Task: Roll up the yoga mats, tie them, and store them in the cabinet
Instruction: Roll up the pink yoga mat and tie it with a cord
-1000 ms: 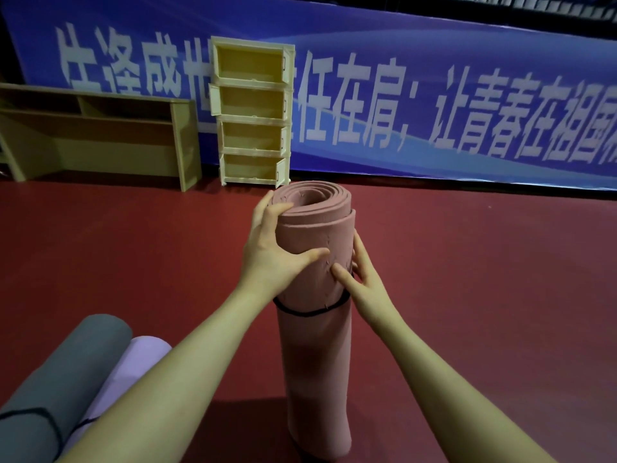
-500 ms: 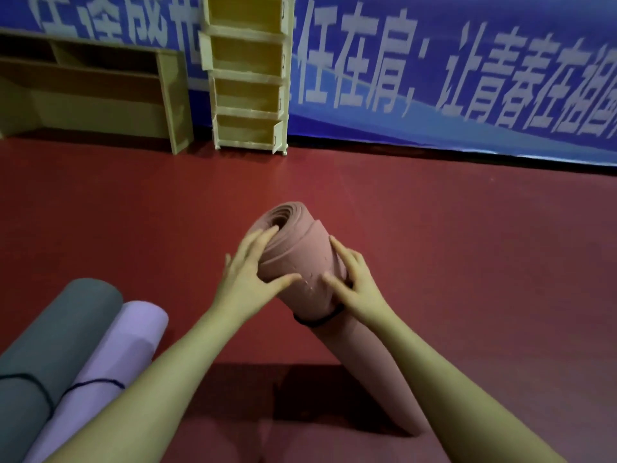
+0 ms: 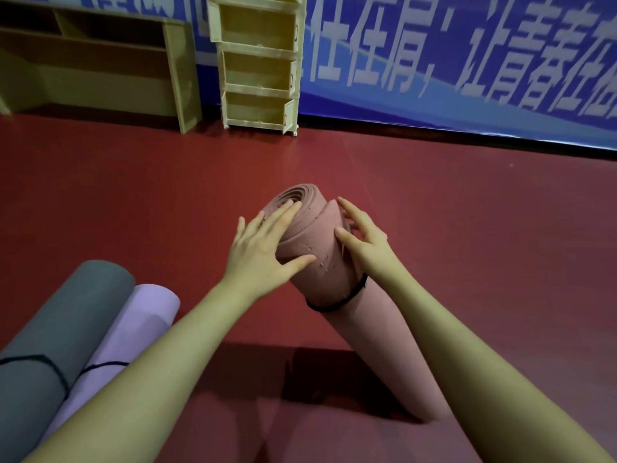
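My left hand and right hand cup the tilted pink mat near its top edge, fingers nearly straight, no tight grip. A black tie circles it. Open red floor stretches beyond the mat toward the cabinet; the grey mat and lilac mat lie left of it.

dark red floor, blue banner with pale characters, low wooden shelf
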{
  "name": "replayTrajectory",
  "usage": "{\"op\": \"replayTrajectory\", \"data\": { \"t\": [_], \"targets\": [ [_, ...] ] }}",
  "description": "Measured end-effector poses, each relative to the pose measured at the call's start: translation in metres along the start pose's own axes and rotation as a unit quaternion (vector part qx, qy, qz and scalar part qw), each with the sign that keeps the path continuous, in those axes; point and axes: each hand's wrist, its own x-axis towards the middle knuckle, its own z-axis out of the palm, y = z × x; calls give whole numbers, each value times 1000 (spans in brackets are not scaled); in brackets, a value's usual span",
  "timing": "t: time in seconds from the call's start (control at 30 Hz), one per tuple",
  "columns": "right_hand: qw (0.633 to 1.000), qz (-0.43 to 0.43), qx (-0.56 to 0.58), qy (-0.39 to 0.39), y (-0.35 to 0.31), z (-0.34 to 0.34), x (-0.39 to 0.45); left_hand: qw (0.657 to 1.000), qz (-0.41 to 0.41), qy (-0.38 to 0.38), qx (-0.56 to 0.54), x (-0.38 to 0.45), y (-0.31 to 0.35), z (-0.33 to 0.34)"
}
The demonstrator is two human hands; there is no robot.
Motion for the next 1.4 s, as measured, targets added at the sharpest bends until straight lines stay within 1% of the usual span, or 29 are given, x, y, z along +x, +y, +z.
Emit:
{"op": "replayTrajectory", "data": {
  "t": [0.07, 0.13, 0.2, 0.27, 0.33, 0.4, 0.53, 0.7, 0.8, 0.9, 1.07, 1.17, 1.23, 1.3, 1.4],
  "targets": [
    [1000, -1, -25, -11, -3, -9, 0, 1000, 9, -16, -10, 0, -2, -1],
    [999, -18, -39, -5, -5, -15, -2, 999, 24, -22, -10, -1, -2, -2],
    [997, -54, -36, 36, -9, -17, -5, 999, 24, -21, -7, -1, 0, -3],
    [989, -111, -30, 95, -11, -16, -7, 1000, 27, -11, -7, -2, 2, -4],
    [980, -143, -32, 136, -14, -17, -7, 999, 32, -6, -9, -4, 4, -5],
    [978, -145, -11, 149, -17, -18, -6, 999, 22, -16, -24, -4, 8, -6],
    [979, -150, 36, 133, -21, -19, -6, 998, -19, -54, -38, 3, 21, -10],
    [971, -127, 117, 164, -29, -18, -1, 997, 1, -75, -17, 13, 22, -7],
    [970, -109, 154, 155, -30, -21, 5, 997, 0, -68, -38, 18, 25, -5],
    [972, -106, 169, 122, -29, -20, 8, 996, -5, -77, -54, 20, 25, -4],
    [967, -113, 200, 113, -32, -16, 16, 995, -24, -91, -44, 19, 19, -6],
    [965, -113, 206, 117, -31, -13, 17, 995, -27, -92, -14, 20, 18, -6],
    [968, -118, 191, 112, -25, -12, 17, 995, -26, -97, -7, 18, 18, -5],
    [977, -117, 149, 95, -18, -8, 18, 994, -25, -102, -29, 16, 18, -6],
    [993, -73, 76, 47, -7, 2, 13, 992, -34, -98, -67, 11, 14, -9]
  ]
}}
